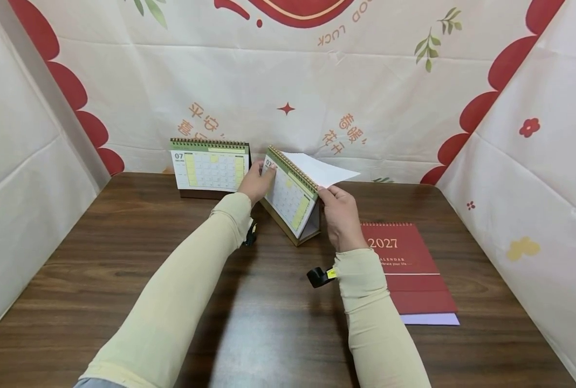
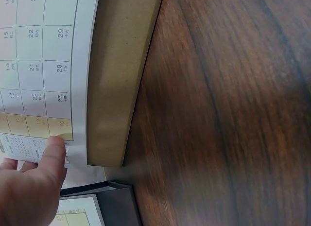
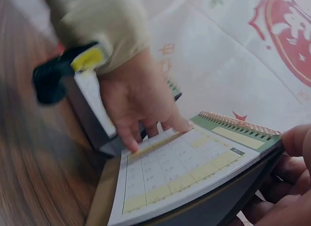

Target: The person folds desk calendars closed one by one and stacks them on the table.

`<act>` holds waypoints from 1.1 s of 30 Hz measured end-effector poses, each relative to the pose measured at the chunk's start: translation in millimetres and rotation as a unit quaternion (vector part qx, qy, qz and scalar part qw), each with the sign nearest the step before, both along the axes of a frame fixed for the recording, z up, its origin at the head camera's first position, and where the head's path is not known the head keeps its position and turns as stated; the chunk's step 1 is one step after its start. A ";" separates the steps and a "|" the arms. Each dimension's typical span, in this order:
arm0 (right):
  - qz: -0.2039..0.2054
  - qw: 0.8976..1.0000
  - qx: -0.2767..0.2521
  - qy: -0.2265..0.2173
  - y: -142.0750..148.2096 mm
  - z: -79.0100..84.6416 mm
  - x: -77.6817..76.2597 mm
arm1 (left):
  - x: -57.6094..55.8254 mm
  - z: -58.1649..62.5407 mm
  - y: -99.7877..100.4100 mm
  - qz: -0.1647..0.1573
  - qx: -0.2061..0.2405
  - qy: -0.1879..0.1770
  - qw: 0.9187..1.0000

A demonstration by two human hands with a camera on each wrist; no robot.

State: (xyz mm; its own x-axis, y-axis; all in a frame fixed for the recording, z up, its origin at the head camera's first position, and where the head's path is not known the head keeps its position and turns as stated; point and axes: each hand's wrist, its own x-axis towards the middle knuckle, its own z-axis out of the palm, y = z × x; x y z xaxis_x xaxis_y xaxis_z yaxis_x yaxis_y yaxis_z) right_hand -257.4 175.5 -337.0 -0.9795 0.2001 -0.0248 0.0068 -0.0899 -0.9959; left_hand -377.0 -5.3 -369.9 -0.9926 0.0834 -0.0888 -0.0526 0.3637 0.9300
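A spiral-bound desk calendar [image 1: 287, 196], open at a page marked 07, stands at an angle on the table between both hands. My left hand [image 1: 255, 182] grips its left side edge, the thumb lying on the printed page in the left wrist view. At the top right corner my right hand [image 1: 341, 215] pinches the calendar by the coil, its thumb in front and fingers curled behind in the right wrist view. A white sheet [image 1: 323, 168] juts out behind the coil. Close to the left hand stands a second desk calendar [image 1: 212, 167], also showing 07.
A red 2027 calendar [image 1: 414, 291] lies flat at the right, partly behind the right forearm, with a lilac edge beneath it. The wooden table [image 1: 98, 302] is bordered by a printed cloth backdrop [image 1: 268, 75] and white side walls.
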 end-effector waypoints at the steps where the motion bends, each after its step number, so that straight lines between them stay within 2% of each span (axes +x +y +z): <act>1: 0.007 1.000 -0.025 0.000 0.1 -0.7 -0.9 | 0.0 -0.1 0.0 0.000 0.000 0.000 1.000; 5: 0.036 0.993 -0.110 -0.010 2.0 -2.1 -3.6 | 0.4 -0.3 0.4 -0.001 -0.005 -0.001 1.000; 9: 0.044 0.989 -0.139 -0.019 2.3 1.6 -2.9 | 2.8 -2.3 -1.6 -0.014 0.001 -0.005 1.000; 14: 0.031 0.996 -0.081 -0.024 -4.6 5.0 -2.0 | 5.1 -5.6 -6.4 -0.024 0.001 -0.012 1.000; 17: 0.015 0.998 -0.059 -0.015 -7.5 5.1 -2.2 | 5.7 -5.2 -6.7 -0.026 0.000 -0.003 1.000; 26: -0.005 1.000 -0.012 -0.022 -7.1 5.6 -0.1 | 7.0 -5.0 -5.5 -0.024 -0.018 -0.010 0.999; 33: -0.021 0.999 0.029 -0.005 -8.2 4.5 3.4 | 8.6 0.7 -9.4 -0.037 -0.015 -0.004 0.999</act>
State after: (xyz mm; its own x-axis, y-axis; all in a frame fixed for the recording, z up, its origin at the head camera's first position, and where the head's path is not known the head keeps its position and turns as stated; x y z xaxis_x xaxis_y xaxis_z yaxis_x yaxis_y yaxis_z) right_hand -254.0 167.3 -332.4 -0.9697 0.2434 -0.0220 0.0147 -0.0318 -0.9994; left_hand -368.3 -14.7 -369.1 -0.9830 0.1540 -0.0997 -0.0313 0.3948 0.9182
